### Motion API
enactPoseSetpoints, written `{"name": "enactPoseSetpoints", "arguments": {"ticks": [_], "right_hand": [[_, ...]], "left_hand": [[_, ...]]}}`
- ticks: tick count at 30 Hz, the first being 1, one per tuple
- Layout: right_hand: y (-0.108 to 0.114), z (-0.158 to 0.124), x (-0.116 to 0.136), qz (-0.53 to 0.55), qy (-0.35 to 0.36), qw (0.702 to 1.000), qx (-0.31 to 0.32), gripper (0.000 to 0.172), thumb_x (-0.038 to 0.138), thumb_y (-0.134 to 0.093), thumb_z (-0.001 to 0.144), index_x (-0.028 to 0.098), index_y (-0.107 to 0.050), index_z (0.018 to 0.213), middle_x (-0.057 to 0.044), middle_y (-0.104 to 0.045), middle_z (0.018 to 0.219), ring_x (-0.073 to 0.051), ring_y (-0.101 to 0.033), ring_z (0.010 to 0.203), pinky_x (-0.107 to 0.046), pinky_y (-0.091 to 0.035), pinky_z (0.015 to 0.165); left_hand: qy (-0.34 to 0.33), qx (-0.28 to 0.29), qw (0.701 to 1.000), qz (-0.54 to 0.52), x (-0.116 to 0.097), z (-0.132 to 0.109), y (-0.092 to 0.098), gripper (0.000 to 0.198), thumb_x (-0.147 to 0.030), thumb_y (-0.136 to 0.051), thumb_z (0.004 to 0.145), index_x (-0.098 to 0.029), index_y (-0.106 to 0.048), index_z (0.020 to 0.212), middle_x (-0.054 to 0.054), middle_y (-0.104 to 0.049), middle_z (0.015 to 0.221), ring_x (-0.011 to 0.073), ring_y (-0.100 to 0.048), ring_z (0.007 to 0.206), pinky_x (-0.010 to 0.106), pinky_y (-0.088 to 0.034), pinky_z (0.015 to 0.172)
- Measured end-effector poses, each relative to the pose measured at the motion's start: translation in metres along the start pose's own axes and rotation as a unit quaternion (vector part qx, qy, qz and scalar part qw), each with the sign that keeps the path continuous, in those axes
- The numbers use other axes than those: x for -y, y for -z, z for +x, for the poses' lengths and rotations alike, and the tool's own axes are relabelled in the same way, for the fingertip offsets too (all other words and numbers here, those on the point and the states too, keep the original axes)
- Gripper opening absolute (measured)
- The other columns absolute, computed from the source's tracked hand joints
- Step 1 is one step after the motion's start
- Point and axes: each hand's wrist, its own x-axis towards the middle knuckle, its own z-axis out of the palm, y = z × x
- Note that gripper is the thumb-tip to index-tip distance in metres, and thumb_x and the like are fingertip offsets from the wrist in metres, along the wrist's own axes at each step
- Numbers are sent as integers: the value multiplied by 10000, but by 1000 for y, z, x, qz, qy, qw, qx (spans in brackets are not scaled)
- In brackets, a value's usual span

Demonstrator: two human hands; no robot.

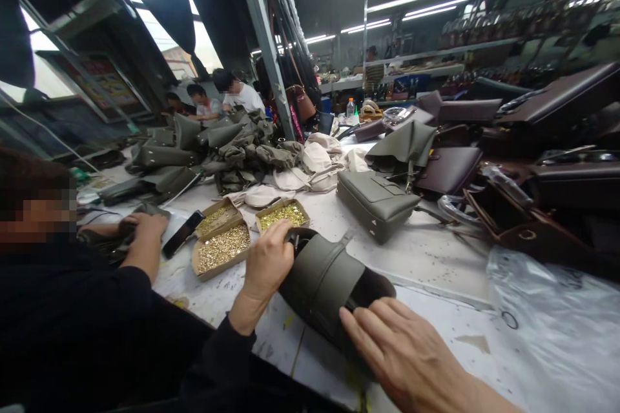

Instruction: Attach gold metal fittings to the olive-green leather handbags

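Note:
A dark olive-grey handbag point(322, 271) lies tilted over the table edge in front of me, its dark opening partly showing. My left hand point(268, 261) is closed around the bag's left end, with the fingertips curled over its rim. At the right end, my right hand point(397, 345) rests its fingers along the opening; the thumb is hidden. Just beyond the left hand are cardboard boxes of small gold-coloured metal pieces, including a near box point(209, 276) and a right-hand box point(307, 214).
At left a co-worker's hand point(148, 235) works on dark material beside a black phone point(181, 235). Another olive bag point(375, 200) sits beyond mine. Brown bags point(557, 103) are piled at right, above clear plastic point(552, 329). Olive bags point(165, 158) heap at the back left.

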Motion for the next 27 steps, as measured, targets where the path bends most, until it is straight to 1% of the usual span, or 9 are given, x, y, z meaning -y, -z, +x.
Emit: {"name": "enactPoseSetpoints", "arguments": {"ticks": [3, 5, 7, 11, 14, 17, 21, 24, 27], "right_hand": [[6, -5, -24, -24, -50, 998, 15, 165, 82, -521, 977, 161, -664, 997, -31, -674, 794, -211, -596, 739, -361, -481, 720], [4, -10, -38, -34, -74, 997, 8, 169, 102, -543, 991, 181, -647, 883, -31, -670, 815, -240, -622, 967, -367, -467, 894], [-3, -16, -50, -40, -101, 994, -20, 197, 131, -519, 1021, 185, -651, 885, -40, -704, 912, -273, -555, 1195, -390, -397, 1036], [-27, -22, -61, -37, -165, 981, -90, 223, 120, -476, 1042, 209, -674, 991, -13, -736, 1117, -278, -509, 1220, -381, -404, 968], [-43, -19, -58, -35, -192, 974, -112, 235, 76, -486, 1024, 214, -676, 1025, -7, -732, 1175, -251, -539, 1079, -353, -427, 891], [-52, -14, -54, -25, -190, 974, -124, 272, 28, -449, 1016, 189, -668, 1032, -50, -719, 1190, -215, -565, 939, -334, -446, 830], [-57, -12, -53, -14, -181, 973, -140, 288, -1, -436, 1006, 172, -665, 1022, -86, -712, 1102, -209, -594, 917, -318, -451, 785], [-59, -13, -52, -13, -183, 971, -152, 293, -6, -435, 1002, 172, -667, 1017, -88, -703, 1057, -207, -596, 905, -313, -459, 786], [-62, -13, -49, -11, -188, 969, -162, 296, -10, -435, 997, 173, -665, 1033, -88, -699, 1052, -209, -596, 904, -316, -470, 788]], "left_hand": [[-4, 62, 997, 43, 5, -16, 27, 419, -129, -505, 843, -201, -669, 1221, 81, -722, 1240, 283, -680, 1135, 412, -531, 1020], [-25, 93, 994, 43, 8, -30, 48, 368, -244, -542, 886, -201, -671, 1228, 86, -728, 1224, 292, -685, 1121, 416, -540, 988], [-39, 121, 992, 25, 9, -42, 68, 317, -379, -585, 902, -215, -721, 1137, 74, -760, 1138, 285, -717, 1044, 383, -566, 914], [-61, 207, 975, -59, 5, -47, 92, 271, -449, -589, 923, -265, -778, 864, -3, -786, 852, 198, -741, 770, 262, -562, 706], [-48, 134, 982, -127, -3, -31, 88, 298, -410, -554, 961, -238, -768, 845, 3, -773, 830, 175, -726, 760, 240, -555, 714], [-46, 30, 978, -202, -13, -3, 80, 275, -407, -570, 970, -205, -749, 1023, 56, -770, 1051, 211, -722, 970, 283, -573, 865], [-147, 7, 961, -235, -38, 38, 80, 351, -369, -573, 984, -170, -665, 1259, 120, -666, 1342, 248, -622, 1246, 350, -543, 1026], [-318, 80, 933, -151, -63, 57, 81, 321, -303, -573, 986, -154, -662, 1257, 142, -654, 1352, 262, -560, 1325, 409, -452, 1143], [-398, 241, 885, -28, -83, 62, 73, 206, -186, -530, 968, -139, -730, 959, 134, -762, 974, 266, -723, 991, 368, -578, 900]]}}
